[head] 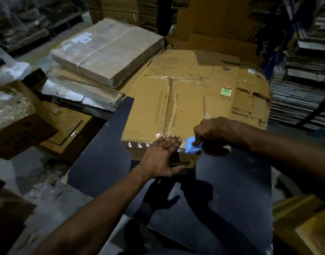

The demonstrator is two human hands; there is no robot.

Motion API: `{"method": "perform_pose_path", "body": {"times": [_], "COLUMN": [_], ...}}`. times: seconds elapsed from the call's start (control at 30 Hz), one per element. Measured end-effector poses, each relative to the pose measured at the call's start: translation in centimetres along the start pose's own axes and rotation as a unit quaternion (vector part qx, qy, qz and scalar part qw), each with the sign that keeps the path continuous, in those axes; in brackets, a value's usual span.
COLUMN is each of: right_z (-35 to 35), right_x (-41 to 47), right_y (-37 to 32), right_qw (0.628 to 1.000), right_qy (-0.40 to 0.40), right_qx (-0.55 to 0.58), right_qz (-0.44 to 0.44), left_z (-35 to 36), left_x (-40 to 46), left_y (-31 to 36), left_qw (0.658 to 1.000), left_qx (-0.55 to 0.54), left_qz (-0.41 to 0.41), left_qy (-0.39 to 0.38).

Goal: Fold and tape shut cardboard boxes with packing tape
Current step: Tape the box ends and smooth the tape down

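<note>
1. Step in hand, as I judge it: you are finishing a run of clear packing tape (pixel 139 145) along the near edge of the cardboard box (pixel 163 111), which lies on the dark worktop (pixel 103 153) in the middle of the scene.

2. Your left hand (pixel 162 155) lies flat on that near edge, fingers (pixel 173 139) straight and together, pressing the tape down; it holds nothing.

3. Your right hand (pixel 211 131) sits just right of the left, curled round the blue tape dispenser (pixel 193 147), which touches the box's near right corner.

4. The centre seam (pixel 170 107) between the top flaps shows tape, wrinkled in places.

5. Next move, in my judgement: sever the tape at the dispenser's blade while the left hand keeps it pinned, then smooth the loose end over the corner.

6. Flattened cartons (pixel 250 100) lie beyond the box on the far right; a wrapped bundle (pixel 110 50) sits far left.
</note>
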State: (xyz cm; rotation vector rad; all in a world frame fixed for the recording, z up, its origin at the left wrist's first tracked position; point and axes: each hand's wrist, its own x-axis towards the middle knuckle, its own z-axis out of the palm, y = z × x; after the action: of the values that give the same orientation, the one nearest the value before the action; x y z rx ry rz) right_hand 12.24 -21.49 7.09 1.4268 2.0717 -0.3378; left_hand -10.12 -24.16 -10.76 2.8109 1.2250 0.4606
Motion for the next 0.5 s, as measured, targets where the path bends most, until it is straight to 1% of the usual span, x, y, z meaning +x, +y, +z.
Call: {"method": "perform_pose_path", "body": {"times": [0.03, 0.1, 0.17, 0.2, 0.27, 0.4, 0.5], "right_z": [-0.4, 0.1, 1.2, 1.5, 1.8, 1.2, 2.0], "right_x": [-0.6, -1.5, -1.8, -2.0, -2.1, -3.1, -3.1], "right_y": [0.4, 1.3, 1.9, 2.0, 2.2, 3.3, 3.9], "right_qw": [0.999, 0.999, 0.999, 0.999, 0.996, 0.995, 0.995], "right_qy": [-0.029, -0.019, -0.024, -0.022, -0.002, -0.028, -0.019], "right_qx": [0.035, 0.044, 0.024, -0.003, -0.053, -0.05, -0.059], "right_qz": [0.013, -0.006, -0.04, -0.048, -0.076, -0.08, -0.081], "left_z": [-0.1, 0.0, 0.1, 0.2, 0.1, -0.6, -0.8], "left_x": [0.0, 0.0, -0.5, -0.8, -1.0, -0.3, 0.1], "left_y": [0.1, 0.3, 0.6, 0.7, 0.8, 0.8, 0.6], "left_qw": [1.0, 0.999, 0.999, 0.999, 1.0, 1.0, 0.999], "left_qx": [-0.009, -0.018, -0.02, -0.018, -0.013, -0.016, -0.014], "left_qz": [-0.004, -0.006, -0.004, -0.006, -0.014, -0.024, -0.027], "left_qy": [0.011, 0.026, 0.033, 0.033, 0.024, 0.003, -0.015]}}
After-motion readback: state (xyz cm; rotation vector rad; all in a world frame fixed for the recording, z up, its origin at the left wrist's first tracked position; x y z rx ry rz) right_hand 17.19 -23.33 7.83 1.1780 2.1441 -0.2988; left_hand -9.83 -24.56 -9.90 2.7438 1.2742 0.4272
